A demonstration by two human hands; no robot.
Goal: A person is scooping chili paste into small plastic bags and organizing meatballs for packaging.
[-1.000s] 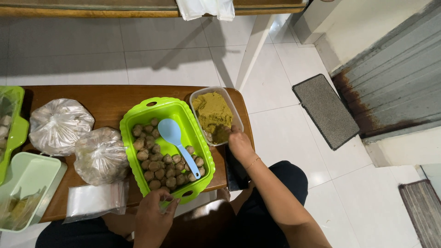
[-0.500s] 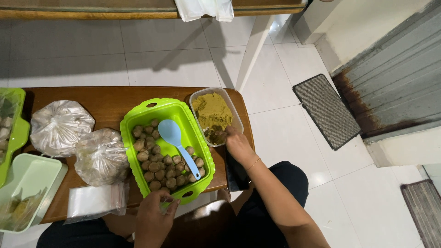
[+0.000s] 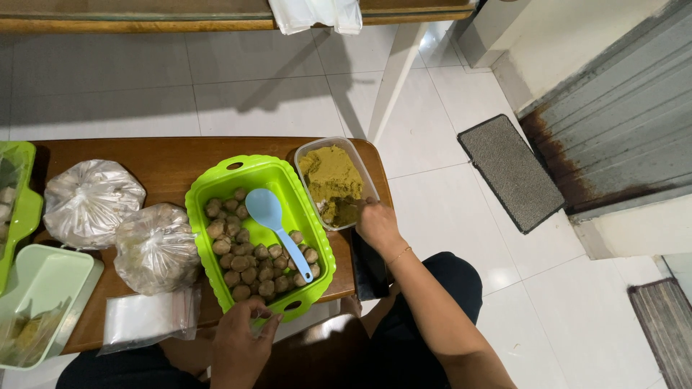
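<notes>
A bright green tray (image 3: 216, 173) on the low wooden table (image 3: 158, 155) holds several brown balls (image 3: 249, 263) and a light blue spoon (image 3: 277, 223). My left hand (image 3: 241, 342) is at the tray's near rim, fingertips bunched together by the nearest balls; whether it pinches one is hidden. To the right, a clear tub (image 3: 360, 162) holds yellow-brown paste (image 3: 328, 173). My right hand (image 3: 376, 225) is fisted at the tub's near corner, gripping a small spoon (image 3: 347, 204) that digs into the paste.
Two knotted clear bags (image 3: 90, 198) of food lie left of the tray, with flat plastic bags (image 3: 148, 317) in front. A pale green tub (image 3: 43, 281) and another green tray (image 3: 25, 209) sit far left. A black phone (image 3: 367, 270) lies by the table's right edge. A grey doormat (image 3: 508, 169) lies on the tiled floor.
My right hand turned and shifted slightly inside the tub's near corner, working the paste. The left hand stayed at the tray's near rim. The view drifted slightly.
</notes>
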